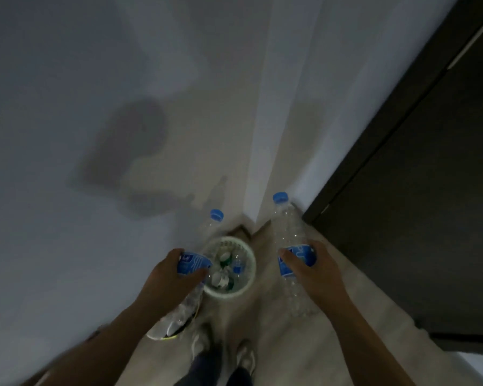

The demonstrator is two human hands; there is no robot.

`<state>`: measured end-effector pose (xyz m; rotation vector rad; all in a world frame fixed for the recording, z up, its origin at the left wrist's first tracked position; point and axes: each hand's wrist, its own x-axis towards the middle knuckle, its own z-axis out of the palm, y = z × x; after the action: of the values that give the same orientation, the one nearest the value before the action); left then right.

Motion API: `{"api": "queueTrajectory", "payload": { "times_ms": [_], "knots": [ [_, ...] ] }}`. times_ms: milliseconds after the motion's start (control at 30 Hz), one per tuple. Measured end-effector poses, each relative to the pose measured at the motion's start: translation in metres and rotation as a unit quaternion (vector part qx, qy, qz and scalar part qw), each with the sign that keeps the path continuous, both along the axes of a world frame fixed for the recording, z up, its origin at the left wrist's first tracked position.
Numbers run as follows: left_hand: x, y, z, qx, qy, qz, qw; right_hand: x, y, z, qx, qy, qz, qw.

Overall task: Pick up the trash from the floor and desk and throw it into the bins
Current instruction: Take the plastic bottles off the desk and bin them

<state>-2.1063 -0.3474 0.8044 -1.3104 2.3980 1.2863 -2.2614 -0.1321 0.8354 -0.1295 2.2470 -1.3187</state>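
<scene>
Left hand point(176, 277) wrapped round labelled middle of left bottle point(190, 282), right hand point(310, 271) likewise on right bottle point(290, 246). Both above floor by bin point(250, 277). Empty plastic: probably light, crushable, slippery; label grip suits.

Indoor room corner, dim light; home or office, cannot tell which. Evidence: plain white walls point(67, 107) meeting at a corner, pale wood-look floor point(332, 344), dark door point(430, 190) at right, small round wastebasket point(250, 277) on floor holding discarded containers.
</scene>
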Motion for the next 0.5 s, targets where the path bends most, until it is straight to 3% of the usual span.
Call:
{"api": "queueTrajectory", "payload": {
  "times_ms": [300, 500],
  "knots": [
    [-0.058, -0.036, -0.121, 0.083, -0.128, -0.079, 0.985, -0.029, -0.02, -0.097, 0.074, -0.1, -0.046, 0.991],
    [-0.081, -0.054, -0.212, 0.16, -0.197, -0.06, 0.965, -0.034, -0.027, -0.174, 0.119, -0.127, -0.055, 0.983]
  ]
}}
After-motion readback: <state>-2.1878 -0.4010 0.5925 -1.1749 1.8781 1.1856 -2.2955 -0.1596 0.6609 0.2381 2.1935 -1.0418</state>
